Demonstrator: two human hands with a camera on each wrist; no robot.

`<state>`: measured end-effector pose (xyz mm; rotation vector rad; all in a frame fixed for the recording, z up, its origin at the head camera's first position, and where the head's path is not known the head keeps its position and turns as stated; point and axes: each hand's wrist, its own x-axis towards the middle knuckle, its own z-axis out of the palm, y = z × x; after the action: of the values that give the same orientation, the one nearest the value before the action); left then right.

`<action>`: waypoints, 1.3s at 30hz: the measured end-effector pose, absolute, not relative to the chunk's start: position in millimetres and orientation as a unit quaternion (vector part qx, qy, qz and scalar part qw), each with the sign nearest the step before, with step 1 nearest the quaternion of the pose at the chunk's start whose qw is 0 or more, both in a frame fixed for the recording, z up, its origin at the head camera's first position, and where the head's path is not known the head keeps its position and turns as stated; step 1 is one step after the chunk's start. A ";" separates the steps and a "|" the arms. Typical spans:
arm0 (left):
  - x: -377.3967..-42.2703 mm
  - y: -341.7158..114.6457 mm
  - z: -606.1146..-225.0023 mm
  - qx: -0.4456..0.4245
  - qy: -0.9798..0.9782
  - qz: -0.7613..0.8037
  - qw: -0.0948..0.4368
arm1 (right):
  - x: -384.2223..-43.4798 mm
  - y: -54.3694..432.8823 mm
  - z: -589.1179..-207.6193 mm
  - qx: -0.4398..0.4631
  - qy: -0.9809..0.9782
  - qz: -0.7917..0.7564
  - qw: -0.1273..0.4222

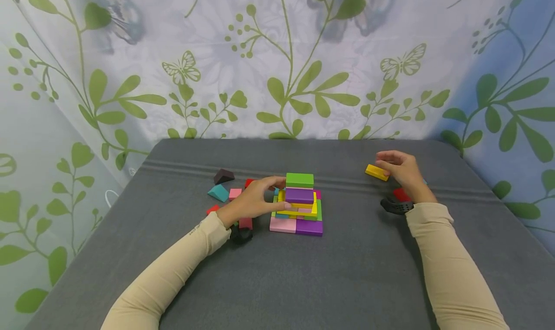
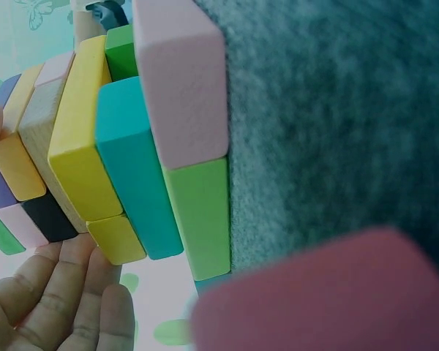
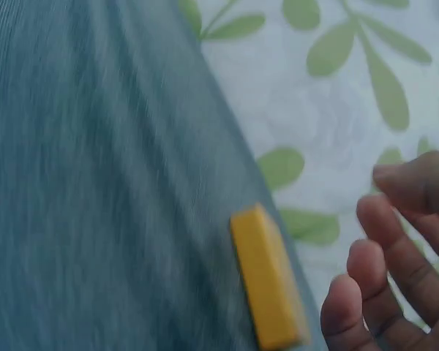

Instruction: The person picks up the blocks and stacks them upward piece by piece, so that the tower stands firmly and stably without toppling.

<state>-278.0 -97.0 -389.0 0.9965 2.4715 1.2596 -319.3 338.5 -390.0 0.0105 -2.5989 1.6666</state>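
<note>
So the block tower [image 1: 299, 195] is parked about midway between the table's [image 1: 347, 272] left and right edges, topped with 1 green block [image 1: 299, 180]. It's loosely flanked by the left hand [image 1: 257, 198], spread wide, thumb in front and fingers behind. Toward the far right corner, 1 yellow block [image 1: 376, 172] is seen just beside the right hand [image 1: 401, 171], fingers loosely bent, gap showing. Toward the left edge, 1 teal triangular block [image 1: 218, 192] is left lying.

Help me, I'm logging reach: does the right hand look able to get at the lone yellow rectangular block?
Probably yes: the right hand is close beside the yellow rectangular block, appears empty, and nothing visible blocks the way between them.
</note>
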 end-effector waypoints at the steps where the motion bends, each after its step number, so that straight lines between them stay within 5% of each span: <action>1: -278.0 -97.0 -389.2 0.337 0.835 0.425 0.097 | -319.0 341.8 -391.8 -0.003 -0.845 0.534 0.025; 12: -278.5 -97.3 -389.5 0.340 0.835 0.423 0.095 | -319.4 358.7 -394.4 -0.009 -0.926 0.377 -0.032; 22: -278.3 -97.4 -388.7 0.344 0.833 0.422 0.094 | -318.6 352.7 -394.5 0.001 -0.951 0.310 -0.023; 39: -277.4 -96.8 -387.9 0.340 0.833 0.424 0.098 | -316.6 305.2 -362.4 0.142 -0.897 0.417 0.038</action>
<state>-277.4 -96.8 -387.9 1.0075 2.4671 1.2553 -316.6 305.2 -362.4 0.4360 -2.7507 1.2793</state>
